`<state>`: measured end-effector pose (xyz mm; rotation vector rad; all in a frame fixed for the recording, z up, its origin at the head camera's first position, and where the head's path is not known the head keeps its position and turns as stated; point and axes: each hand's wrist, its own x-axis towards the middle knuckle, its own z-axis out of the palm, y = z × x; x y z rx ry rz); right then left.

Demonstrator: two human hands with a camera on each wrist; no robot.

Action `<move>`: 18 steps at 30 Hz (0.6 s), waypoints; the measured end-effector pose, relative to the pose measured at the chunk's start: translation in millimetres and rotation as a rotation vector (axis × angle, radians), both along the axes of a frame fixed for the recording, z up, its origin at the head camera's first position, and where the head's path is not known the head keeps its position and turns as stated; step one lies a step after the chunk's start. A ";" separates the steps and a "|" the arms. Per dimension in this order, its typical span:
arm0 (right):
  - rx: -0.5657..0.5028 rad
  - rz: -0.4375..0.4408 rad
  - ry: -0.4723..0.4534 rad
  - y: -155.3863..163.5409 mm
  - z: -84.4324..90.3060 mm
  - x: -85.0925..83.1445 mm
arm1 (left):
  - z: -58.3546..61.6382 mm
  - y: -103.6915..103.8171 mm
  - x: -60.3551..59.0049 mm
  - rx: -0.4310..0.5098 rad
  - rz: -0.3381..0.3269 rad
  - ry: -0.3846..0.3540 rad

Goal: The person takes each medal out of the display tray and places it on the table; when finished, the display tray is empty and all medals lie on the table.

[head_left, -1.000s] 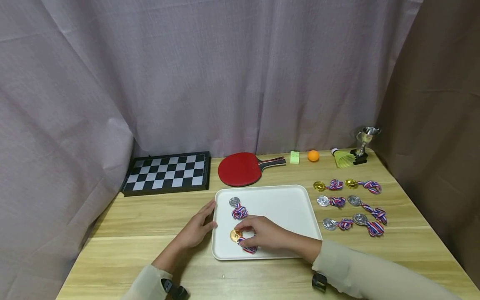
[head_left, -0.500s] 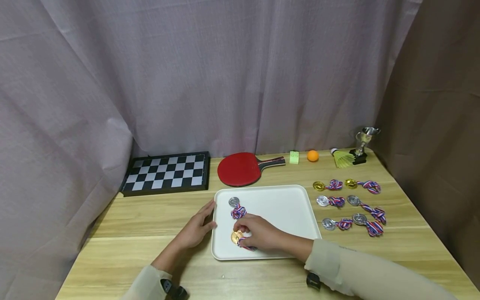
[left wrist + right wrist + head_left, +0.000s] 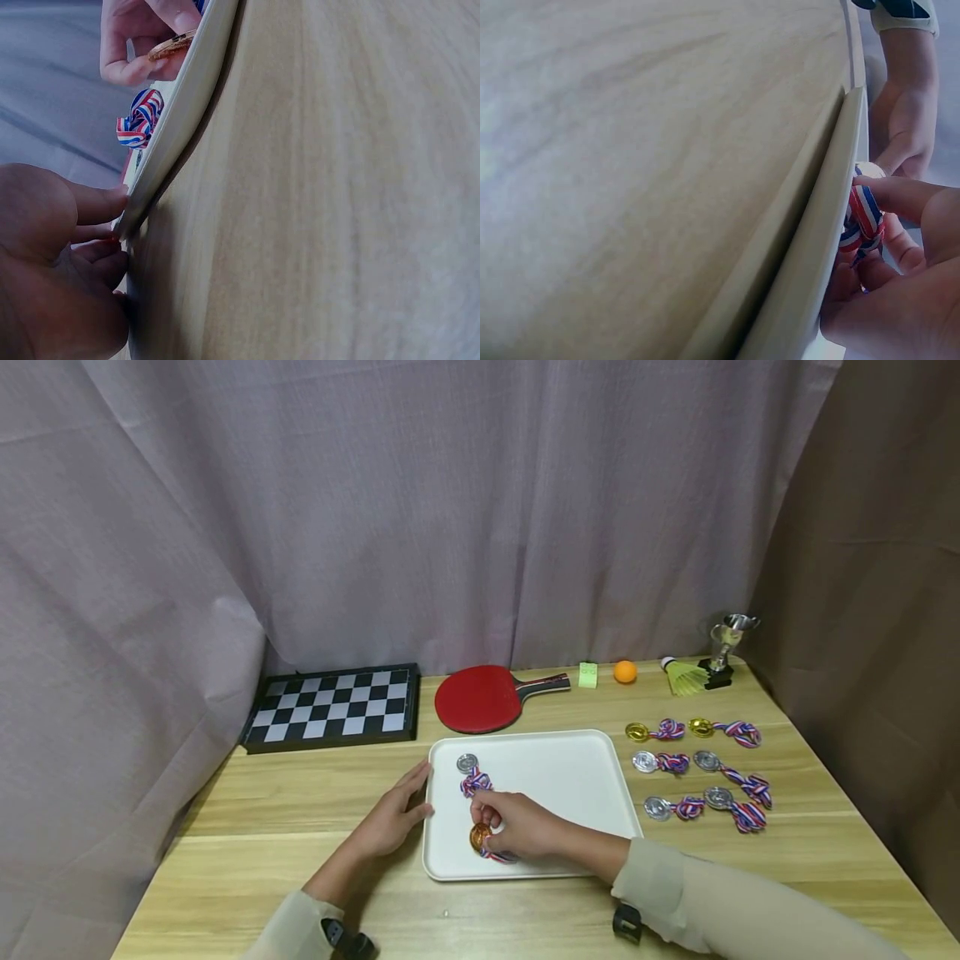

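Note:
My right hand (image 3: 528, 827) pinches a bronze-gold medal (image 3: 480, 837) by its disc, low over the left part of a white tray (image 3: 555, 868). The medal's striped ribbon (image 3: 866, 214) trails under the hand, partly hidden by the fingers. In the left wrist view the disc (image 3: 172, 45) is seen edge-on, tilted off the tray. My left hand (image 3: 390, 818) rests against the tray's left rim with its fingers extended along it. Just beyond the right hand, a silver medal (image 3: 467, 763) with a bundled red, white and blue ribbon (image 3: 476, 782) lies in the tray.
Right of the tray lie several medals, among them a gold one (image 3: 637, 732) and a silver one (image 3: 657, 808). Along the back stand or lie a chessboard (image 3: 333, 706), red paddle (image 3: 477, 699), green block (image 3: 588, 675), orange ball (image 3: 625, 672), shuttlecock (image 3: 686, 677) and trophy (image 3: 725, 647).
The disc of the bronze-gold medal has shifted slightly right and tipped up in my right hand's fingers. My left hand stays at the rim.

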<state>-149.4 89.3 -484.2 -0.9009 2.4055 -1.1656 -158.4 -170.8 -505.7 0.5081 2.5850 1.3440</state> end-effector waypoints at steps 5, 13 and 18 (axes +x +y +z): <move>-0.048 -0.009 -0.094 4.0 1.9 0.2 | 0.5 0.4 -0.1 0.007 -0.002 -0.003; -0.151 -0.053 -0.284 22.0 8.9 -3.4 | 0.1 0.2 -0.2 -0.025 -0.005 0.022; -0.225 -0.083 -0.405 45.5 9.5 -1.8 | 0.4 0.5 0.0 -0.022 -0.003 0.013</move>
